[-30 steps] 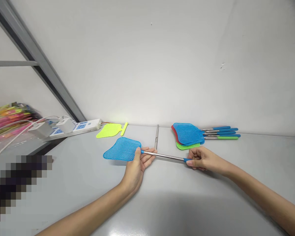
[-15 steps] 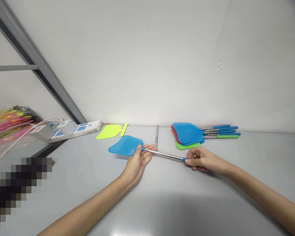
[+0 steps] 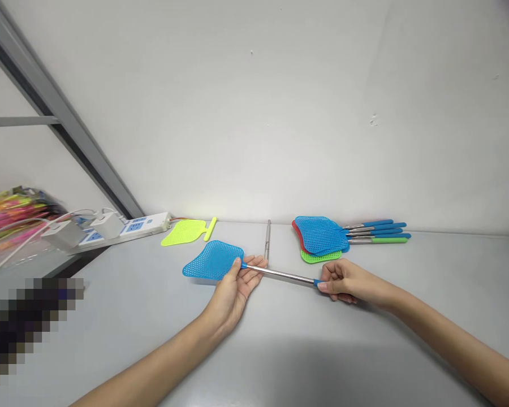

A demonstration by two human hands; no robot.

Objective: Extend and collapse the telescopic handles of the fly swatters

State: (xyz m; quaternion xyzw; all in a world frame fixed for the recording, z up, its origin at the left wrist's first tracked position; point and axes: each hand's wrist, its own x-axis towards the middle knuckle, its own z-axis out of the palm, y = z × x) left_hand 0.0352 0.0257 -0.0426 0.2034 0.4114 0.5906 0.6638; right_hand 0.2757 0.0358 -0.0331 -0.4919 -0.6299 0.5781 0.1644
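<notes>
A blue fly swatter (image 3: 215, 260) with a thin metal shaft is held across the middle, just above the table. My left hand (image 3: 237, 282) supports it where the blue head meets the shaft, thumb on top and fingers stretched out underneath. My right hand (image 3: 343, 281) is closed around the blue handle end, hiding most of the grip. Beyond my left fingers a bare metal rod (image 3: 267, 240) lies on the table. A yellow-green swatter head (image 3: 183, 232) with a short crosspiece lies to its left.
Behind my right hand lies a stack of fly swatters (image 3: 320, 234), blue, red and green, handles pointing right. A white power strip (image 3: 148, 225) with chargers and cables sits at the left. Colourful plastic-wrapped goods (image 3: 21, 212) are beyond it. A white wall (image 3: 254, 141) bounds the table.
The view has shifted slightly, so everything appears a little lower and further left. Both hands keep the same hold on the blue fly swatter.
</notes>
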